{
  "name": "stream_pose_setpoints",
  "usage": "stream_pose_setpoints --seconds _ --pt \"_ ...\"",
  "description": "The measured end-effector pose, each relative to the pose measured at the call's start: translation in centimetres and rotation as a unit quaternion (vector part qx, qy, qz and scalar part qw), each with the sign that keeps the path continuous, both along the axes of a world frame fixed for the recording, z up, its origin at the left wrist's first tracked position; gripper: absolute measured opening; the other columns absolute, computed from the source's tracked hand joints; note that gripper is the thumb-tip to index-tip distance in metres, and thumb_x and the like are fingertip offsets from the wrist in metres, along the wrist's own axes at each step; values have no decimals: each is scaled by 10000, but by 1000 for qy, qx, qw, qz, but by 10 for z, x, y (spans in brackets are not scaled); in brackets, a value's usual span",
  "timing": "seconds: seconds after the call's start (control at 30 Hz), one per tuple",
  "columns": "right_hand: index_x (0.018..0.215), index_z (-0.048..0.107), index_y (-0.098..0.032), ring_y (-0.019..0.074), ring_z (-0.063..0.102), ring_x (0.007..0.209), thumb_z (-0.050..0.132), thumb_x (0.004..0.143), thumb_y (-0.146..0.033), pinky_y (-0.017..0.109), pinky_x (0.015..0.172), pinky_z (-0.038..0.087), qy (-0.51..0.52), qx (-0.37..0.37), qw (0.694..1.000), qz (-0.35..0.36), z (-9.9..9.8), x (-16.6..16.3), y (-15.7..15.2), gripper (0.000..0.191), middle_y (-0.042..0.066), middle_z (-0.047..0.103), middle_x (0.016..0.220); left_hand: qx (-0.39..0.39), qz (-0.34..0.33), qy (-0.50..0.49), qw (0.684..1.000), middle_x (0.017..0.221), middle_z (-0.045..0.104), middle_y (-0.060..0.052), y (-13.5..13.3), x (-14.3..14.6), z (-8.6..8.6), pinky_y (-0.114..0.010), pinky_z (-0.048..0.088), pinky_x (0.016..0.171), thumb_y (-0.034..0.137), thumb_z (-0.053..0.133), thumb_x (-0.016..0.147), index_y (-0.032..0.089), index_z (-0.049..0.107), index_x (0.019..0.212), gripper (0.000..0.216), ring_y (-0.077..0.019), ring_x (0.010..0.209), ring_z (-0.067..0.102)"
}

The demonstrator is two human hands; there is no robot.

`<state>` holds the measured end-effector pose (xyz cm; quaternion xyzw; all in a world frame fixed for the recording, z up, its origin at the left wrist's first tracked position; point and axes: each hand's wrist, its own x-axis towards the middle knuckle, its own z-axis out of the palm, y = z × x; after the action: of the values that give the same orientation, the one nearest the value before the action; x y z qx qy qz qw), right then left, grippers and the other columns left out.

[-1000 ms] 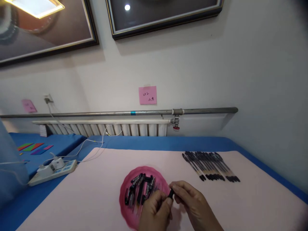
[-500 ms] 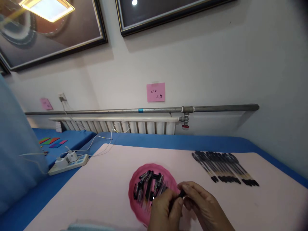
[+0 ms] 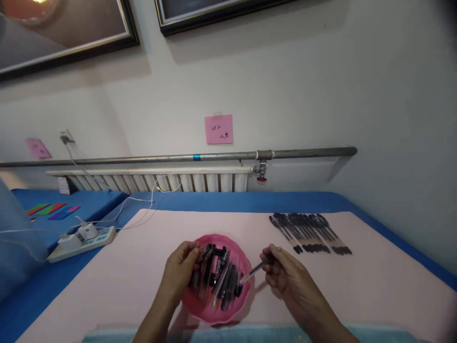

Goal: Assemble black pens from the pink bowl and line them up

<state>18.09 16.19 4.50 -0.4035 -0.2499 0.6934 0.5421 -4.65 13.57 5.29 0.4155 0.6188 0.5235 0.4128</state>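
A pink scalloped dish [image 3: 214,318] stands on the table, full of loose black pen caps, clear barrels and other pen parts [image 3: 228,281]. Over its left rim is my left hand [image 3: 180,269], thumb and fingers pinched together; what they hold, if anything, is hidden. To the right of the dish my right hand [image 3: 285,274] grips a pen [image 3: 255,270] at its dark end. The pen's pale, clear end slants down to the left over the dish's right side. Beyond my right hand, several black capped pens [image 3: 307,231] lie side by side in a slanting row.
A pale pink sheet [image 3: 143,267] covers most of the blue table [image 3: 228,200]. At left lies a white power strip [image 3: 84,243] with plugs and cables. Flat coloured pieces [image 3: 53,210] lie on another blue surface. Behind run a radiator [image 3: 200,182] and a pipe [image 3: 153,159]. Light blue cloth [image 3: 221,333] lies along the near edge.
My hands, together by the dish's right side before, have moved apart. The left has gone to the left rim; the right now shows the pen. The camera view has shifted.
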Motion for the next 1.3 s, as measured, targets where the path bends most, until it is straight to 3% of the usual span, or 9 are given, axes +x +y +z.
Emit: stream_pose_setpoints --seconds 0.27,0.47,0.67,0.77,0.97,1.17,1.3 --pt "680 626 -166 86 535 500 702 696 -247 157 378 385 19 -35 998 -42 1 10 7 112 -9 623 631 -9 -54 200 978 637 628 10 4 4 -19 -252 374 596 188 501 697 208 618 707 119 -159 618 557" --pt "696 623 -169 82 533 499 685 721 -245 155 384 390 14 -39 999 -30 1 10 7 102 -9 624 630 45 -123 375 918 690 632 -39 3 0 -22 -290 351 635 79 486 661 208 671 622 229 -193 679 542" --pt "688 627 -170 86 535 485 701 705 -247 162 374 393 7 -30 999 -33 1 9 7 108 -6 633 626 59 -181 444 876 904 645 -97 5 20 -33 -382 353 778 183 580 688 223 725 843 216 -268 872 531" --pt "683 628 -176 96 544 480 710 691 -256 171 368 396 -3 -21 999 -37 0 9 7 115 -1 641 614 37 -202 490 847 927 627 -83 4 24 -33 -407 344 811 212 572 708 230 709 825 181 -271 917 511" --pt "670 630 -180 90 538 477 697 705 -260 168 375 402 1 -24 999 -37 -3 12 10 110 -7 637 599 -15 -175 539 824 924 627 -76 2 22 -25 -374 370 792 226 453 798 222 698 837 248 -233 881 525" --pt "675 626 -187 99 530 469 697 702 -264 182 374 402 -10 -14 999 -35 -2 12 9 108 4 642 599 20 -198 564 802 1247 534 -78 7 24 -37 -450 344 883 289 469 808 329 630 1098 334 -309 1098 455" --pt "671 619 -190 110 537 476 711 683 -280 195 371 400 -22 8 999 -42 -2 12 9 130 14 656 625 -2 -165 572 804 1182 581 -84 10 11 -37 -410 366 891 212 455 801 262 659 1052 327 -265 1045 498"
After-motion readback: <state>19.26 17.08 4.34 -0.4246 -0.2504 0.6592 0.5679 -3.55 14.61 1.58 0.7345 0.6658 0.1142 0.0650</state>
